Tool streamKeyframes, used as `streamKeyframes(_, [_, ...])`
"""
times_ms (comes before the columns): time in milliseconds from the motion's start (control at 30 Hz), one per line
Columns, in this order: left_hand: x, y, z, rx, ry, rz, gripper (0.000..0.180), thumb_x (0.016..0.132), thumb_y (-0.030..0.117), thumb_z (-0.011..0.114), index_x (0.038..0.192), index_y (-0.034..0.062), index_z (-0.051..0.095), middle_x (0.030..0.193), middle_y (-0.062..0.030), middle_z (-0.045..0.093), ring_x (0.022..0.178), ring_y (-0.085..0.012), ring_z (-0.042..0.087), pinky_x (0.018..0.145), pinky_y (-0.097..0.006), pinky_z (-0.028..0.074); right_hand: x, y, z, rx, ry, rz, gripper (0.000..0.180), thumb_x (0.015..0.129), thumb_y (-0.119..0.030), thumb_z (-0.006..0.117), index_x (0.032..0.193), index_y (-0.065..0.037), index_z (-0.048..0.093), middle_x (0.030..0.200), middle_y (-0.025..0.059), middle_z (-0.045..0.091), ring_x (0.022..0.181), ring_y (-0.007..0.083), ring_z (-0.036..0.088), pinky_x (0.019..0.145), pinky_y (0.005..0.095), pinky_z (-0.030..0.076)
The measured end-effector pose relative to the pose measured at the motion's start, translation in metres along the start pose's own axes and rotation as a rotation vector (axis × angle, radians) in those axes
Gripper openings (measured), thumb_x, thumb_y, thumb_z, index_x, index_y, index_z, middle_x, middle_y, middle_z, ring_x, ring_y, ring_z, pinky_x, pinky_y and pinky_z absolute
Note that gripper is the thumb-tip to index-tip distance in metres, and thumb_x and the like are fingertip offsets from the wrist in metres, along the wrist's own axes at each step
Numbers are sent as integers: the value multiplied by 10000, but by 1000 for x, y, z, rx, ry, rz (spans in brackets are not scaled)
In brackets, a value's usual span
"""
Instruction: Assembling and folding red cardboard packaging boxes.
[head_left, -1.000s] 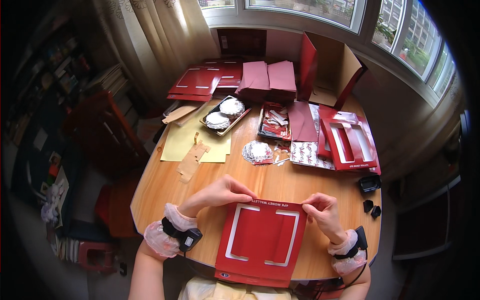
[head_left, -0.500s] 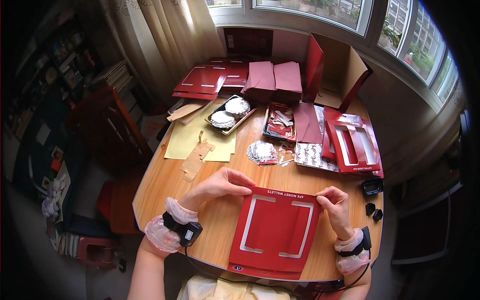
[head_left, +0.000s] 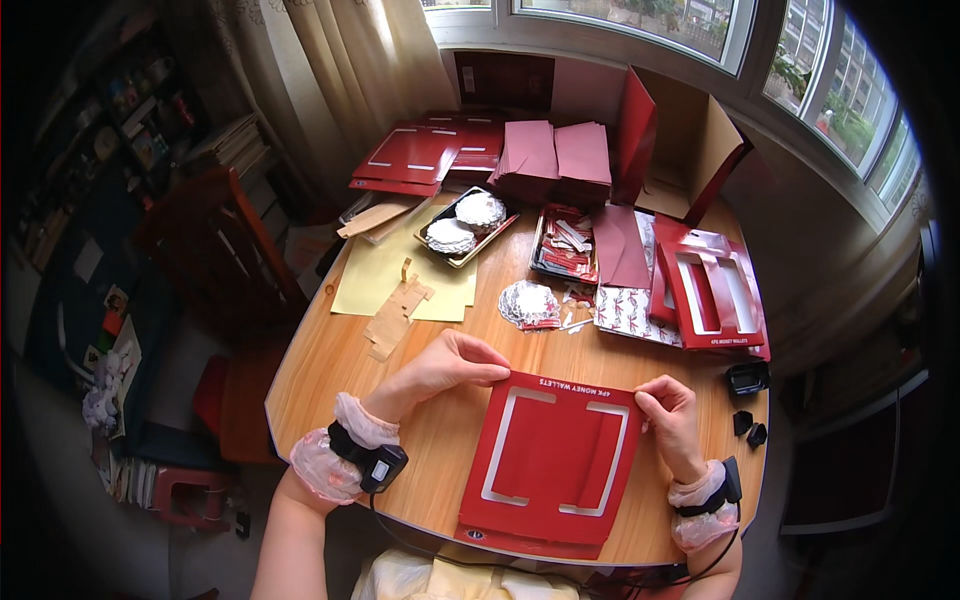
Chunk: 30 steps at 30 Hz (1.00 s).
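Note:
A flat red cardboard sleeve [head_left: 548, 465] with two white bracket-shaped cut-outs lies at the table's near edge in front of me. My left hand [head_left: 452, 368] pinches its far left corner between thumb and fingers. Its far right corner is pinched by my right hand [head_left: 672, 415], with the other fingers curled. Each wrist has a pinkish plastic cuff and a black strap; a small black device [head_left: 380, 466] sits on the left one. Beyond the sleeve lies a pile of round white paper pieces [head_left: 528, 303], with red and white scraps next to it.
Further back stand two black trays, one with silver-white rounds [head_left: 450, 237], one with red and white strips [head_left: 568, 250]. Pink envelopes [head_left: 555, 155], red folders [head_left: 400, 160] and an open box [head_left: 675, 150] line the back. Window-cut red sleeves [head_left: 712, 290] lie at right, yellow paper [head_left: 375, 265] at left.
The view has shifted slightly. Both hands keep their pinch on the sleeve's far corners, and the sleeve has hardly moved.

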<state>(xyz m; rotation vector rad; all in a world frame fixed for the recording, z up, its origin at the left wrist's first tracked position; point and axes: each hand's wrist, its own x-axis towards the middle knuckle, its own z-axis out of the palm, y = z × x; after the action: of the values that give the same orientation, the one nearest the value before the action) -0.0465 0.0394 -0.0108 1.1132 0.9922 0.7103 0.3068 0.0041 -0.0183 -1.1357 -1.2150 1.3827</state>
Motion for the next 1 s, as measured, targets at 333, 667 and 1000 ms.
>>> streamKeyframes(333, [4, -8, 11, 88, 48, 61, 183, 838, 137, 782, 961, 3, 765, 858, -57, 741, 765, -77, 662, 689, -210, 526, -5, 3, 9, -10, -6, -21, 48, 921, -54, 668, 919, -7, 658, 774, 19, 668, 606, 50, 593, 496, 176, 467])
streamKeyframes(667, [1, -5, 22, 117, 24, 5, 199, 814, 156, 804, 936, 2, 770, 858, -59, 744, 759, -75, 654, 709, -219, 522, -10, 2, 19, 26, -53, 4, 41, 916, -36, 664, 916, 4, 657, 767, 33, 669, 593, 63, 605, 508, 190, 486])
streamKeyframes(1000, [-3, -4, 38, 207, -174, -1, 187, 839, 124, 780, 960, -17, 764, 831, -62, 741, 726, -72, 653, 651, -206, 521, -17, 0, 30, 33, -161, 99, 47, 916, -35, 664, 905, 11, 664, 741, 21, 666, 591, 58, 601, 513, 190, 479])
